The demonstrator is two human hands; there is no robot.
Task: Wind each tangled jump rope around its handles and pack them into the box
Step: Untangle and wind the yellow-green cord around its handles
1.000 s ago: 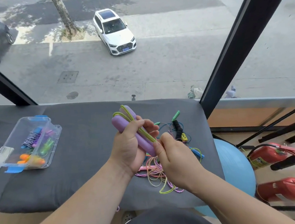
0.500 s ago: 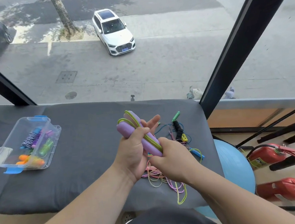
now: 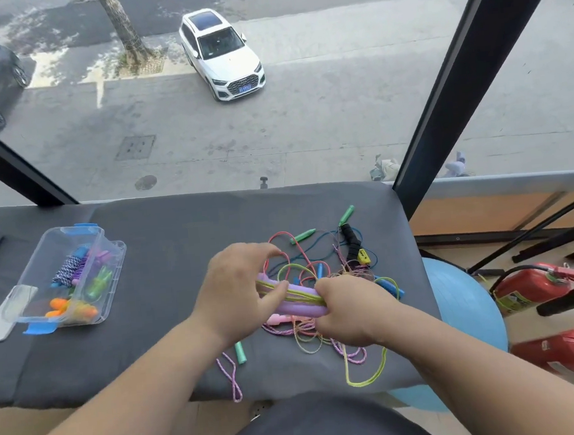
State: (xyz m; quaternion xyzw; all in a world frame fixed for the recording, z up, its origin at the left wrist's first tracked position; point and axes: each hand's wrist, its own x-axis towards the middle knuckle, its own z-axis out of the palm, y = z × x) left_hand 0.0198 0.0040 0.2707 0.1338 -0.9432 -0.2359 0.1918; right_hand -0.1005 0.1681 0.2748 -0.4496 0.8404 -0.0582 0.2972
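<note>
Tipped level now, purple handles [image 3: 299, 309] sit in left hand [image 3: 239, 289] and right hand [image 3: 351, 311]

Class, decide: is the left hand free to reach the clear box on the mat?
Likely yes: only bare mat lies between the left hand and the box, though it grips the purple handles.

Bright, even daylight comes through the window [image 3: 340, 127] ahead, casting only soft shadows on the tabletop [image 3: 165, 254]. Wide-angle distortion bends the outer edges, and the left hand [image 3: 238, 289] looks slightly motion-blurred
</note>
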